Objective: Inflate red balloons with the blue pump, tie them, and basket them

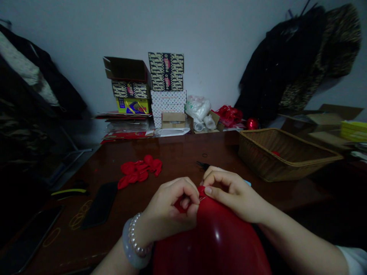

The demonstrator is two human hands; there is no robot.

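A big inflated red balloon (pixel 215 244) fills the bottom middle, its neck pointing up and away from me. My right hand (pixel 235 193) pinches the neck between thumb and fingers. Beside it my left hand (pixel 172 208) is closed, thumb against curled fingertips, on a thin tan rubber band (pixel 202 198) at the neck. How far the band goes around the neck is hidden by my fingers. A dark-tipped tool (pixel 203 165) lies on the table just beyond my right hand, partly covered by it.
Deflated red balloons (pixel 140 170) lie on the brown table (pixel 183 151), left of centre. Left of them are a dark phone (pixel 100 204), loose rubber bands (pixel 51 236) and a yellow-handled tool (pixel 70 191). A wicker basket (pixel 301 165) stands right; stacked boxes (pixel 168 101) line the wall.
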